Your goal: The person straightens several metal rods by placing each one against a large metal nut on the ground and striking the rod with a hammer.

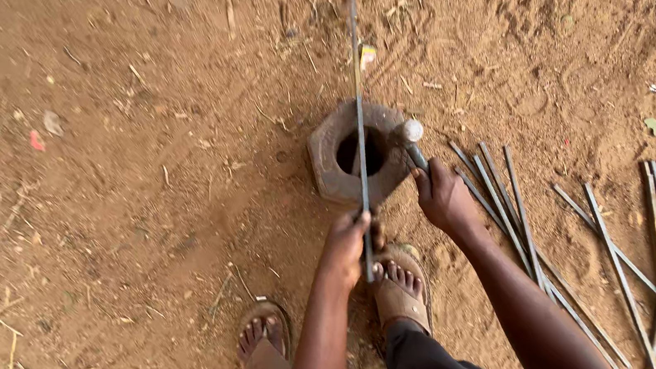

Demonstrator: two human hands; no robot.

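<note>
Rod, long and thin, lying across the big hexagonal nut on the red dirt, bridging its round hole, near end gripped in the closed left hand just above the sandalled right foot. Holding a hammer in the closed right hand, head poised just beside the rod at the nut's right rim. Judging the work as straightening: keeping the bowed part over the hole, striking squarely where the metal is unsupported, turning the rod a little between blows, sighting along it for remaining bend. Keeping the left fingers well back from the nut and the toes clear of the rod's end. Leaving the other rods scattered on the ground to the right, well apart from the swing
</note>
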